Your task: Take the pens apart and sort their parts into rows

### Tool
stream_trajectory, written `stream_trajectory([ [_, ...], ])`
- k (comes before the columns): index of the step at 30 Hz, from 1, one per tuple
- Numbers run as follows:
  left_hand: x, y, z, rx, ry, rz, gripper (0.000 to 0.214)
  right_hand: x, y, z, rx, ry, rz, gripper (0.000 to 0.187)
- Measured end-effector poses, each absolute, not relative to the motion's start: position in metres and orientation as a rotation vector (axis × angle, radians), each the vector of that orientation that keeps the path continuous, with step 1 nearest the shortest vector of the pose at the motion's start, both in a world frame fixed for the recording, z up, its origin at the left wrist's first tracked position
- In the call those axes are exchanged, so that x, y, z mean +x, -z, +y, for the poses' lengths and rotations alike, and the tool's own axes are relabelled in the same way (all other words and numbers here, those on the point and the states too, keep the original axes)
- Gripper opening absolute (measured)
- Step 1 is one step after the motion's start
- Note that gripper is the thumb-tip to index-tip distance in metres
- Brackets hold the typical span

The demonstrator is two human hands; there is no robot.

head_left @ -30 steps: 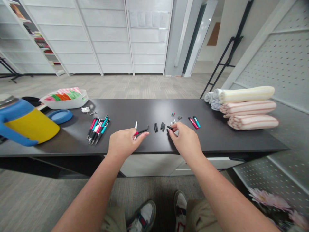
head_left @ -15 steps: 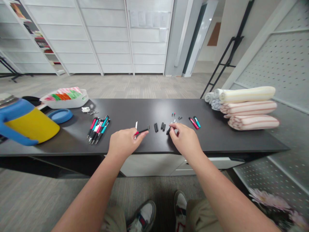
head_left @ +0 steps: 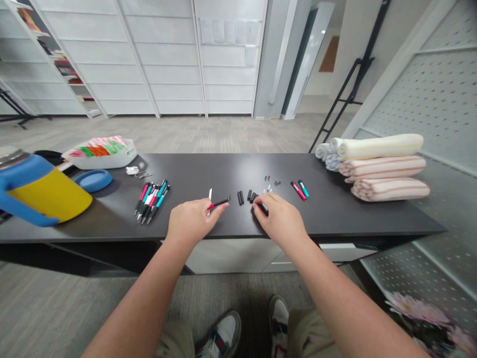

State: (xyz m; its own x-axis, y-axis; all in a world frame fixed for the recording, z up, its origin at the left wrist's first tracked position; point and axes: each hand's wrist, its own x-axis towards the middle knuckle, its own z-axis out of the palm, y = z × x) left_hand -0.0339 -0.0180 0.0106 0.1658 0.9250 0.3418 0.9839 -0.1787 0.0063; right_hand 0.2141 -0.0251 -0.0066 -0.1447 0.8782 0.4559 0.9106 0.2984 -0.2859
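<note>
Black pen barrel (head_left: 263, 209) under right fingers (head_left: 270, 208), red-tipped barrel (head_left: 219, 203) between left fingers (head_left: 210, 211)

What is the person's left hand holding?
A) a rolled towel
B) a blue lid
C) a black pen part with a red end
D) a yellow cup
C. The left hand pinches the black pen part with a red end between its fingers, just above the tabletop.
</note>
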Motion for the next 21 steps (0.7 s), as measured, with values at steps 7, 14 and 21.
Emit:
stream_trajectory([
  [7,-0.034,-0.012,-0.018,-2.238,0.454,-1.849,0.067,0.214,0.007,-0.022,-1.583,0.048,-2.046,0.009],
  [14,-0.034,-0.009,-0.017,-2.372,0.492,-1.71,0.06,0.206,-0.003,-0.026,-1.403,-0.119,-2.024,0.023],
  [21,-0.037,-0.005,-0.018,-2.545,0.505,-1.481,0.044,0.182,-0.006,-0.023,-1.217,-0.419,-2.196,0.033],
])
